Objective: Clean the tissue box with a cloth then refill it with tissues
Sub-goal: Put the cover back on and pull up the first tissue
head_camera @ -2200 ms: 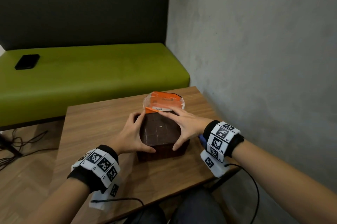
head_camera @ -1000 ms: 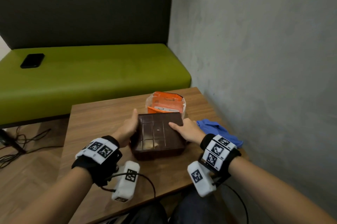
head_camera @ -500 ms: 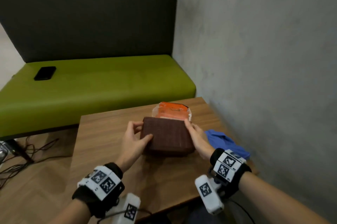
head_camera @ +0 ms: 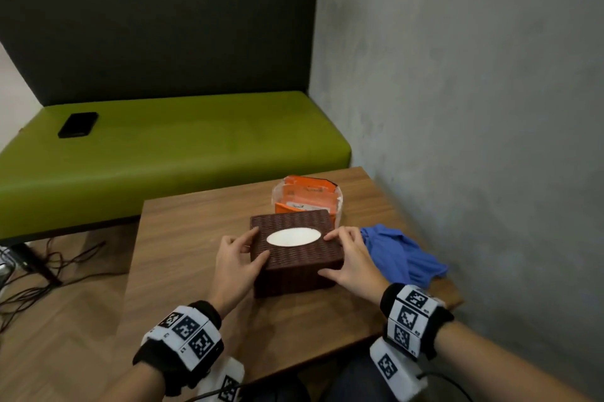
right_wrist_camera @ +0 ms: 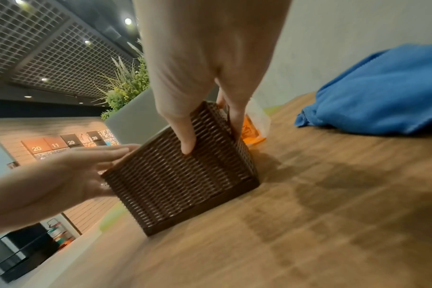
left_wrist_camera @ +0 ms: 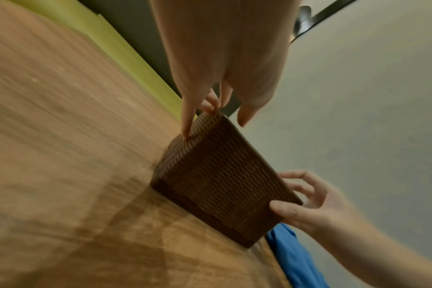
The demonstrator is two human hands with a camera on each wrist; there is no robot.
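Sat upright near the middle of the wooden table (head_camera: pixel 183 248): brown woven tissue box (head_camera: pixel 295 259), white tissue (head_camera: pixel 293 237) filling its oval opening. Gripped at left side by left hand (head_camera: pixel 236 266), at right by right hand (head_camera: pixel 351 262), fingers curled over top edges. Just behind: opened orange tissue pack (head_camera: pixel 307 197). Right: blue cloth (head_camera: pixel 400 254).

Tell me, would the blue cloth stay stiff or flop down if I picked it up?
The blue cloth would probably flop: it lies crumpled in soft folds on the table. It looks fuzzy, so likely easy to grip, and probably light.
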